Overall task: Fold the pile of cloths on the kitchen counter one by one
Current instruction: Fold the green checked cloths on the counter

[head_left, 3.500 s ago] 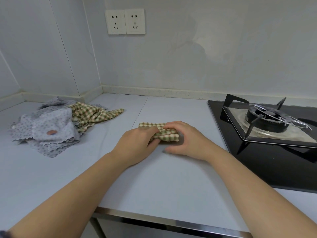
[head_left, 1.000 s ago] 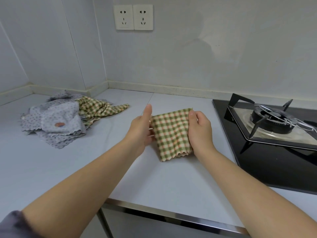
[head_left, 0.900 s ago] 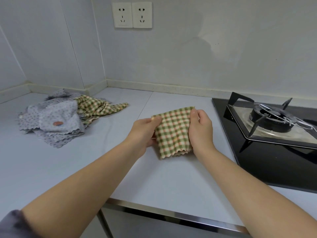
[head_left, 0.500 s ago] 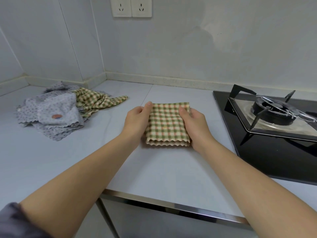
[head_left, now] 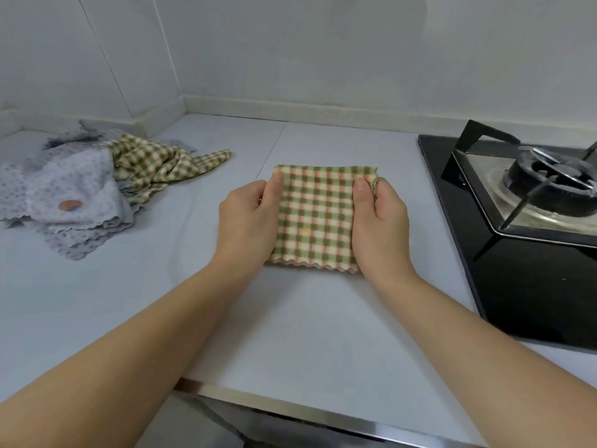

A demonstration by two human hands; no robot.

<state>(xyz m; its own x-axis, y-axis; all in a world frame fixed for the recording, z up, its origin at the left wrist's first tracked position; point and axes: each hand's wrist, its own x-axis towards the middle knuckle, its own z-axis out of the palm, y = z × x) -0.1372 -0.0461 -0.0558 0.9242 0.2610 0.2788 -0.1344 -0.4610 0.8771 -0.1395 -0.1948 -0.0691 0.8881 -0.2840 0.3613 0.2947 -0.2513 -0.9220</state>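
Black gas hob (head_left: 529, 240) at right

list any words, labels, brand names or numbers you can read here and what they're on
No text can be read in this view.
Orange-brown patch on the grey dotted cloth: maybe a label, too small and blurred to show any lettering.
Folded checked cloth: pattern only, no print.
Gas stove: no brand or markings visible.

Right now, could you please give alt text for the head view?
The left hand and right hand hold opposite sides of a folded green checked cloth on a counter; pile of unfolded cloths at left, gas burner at right.
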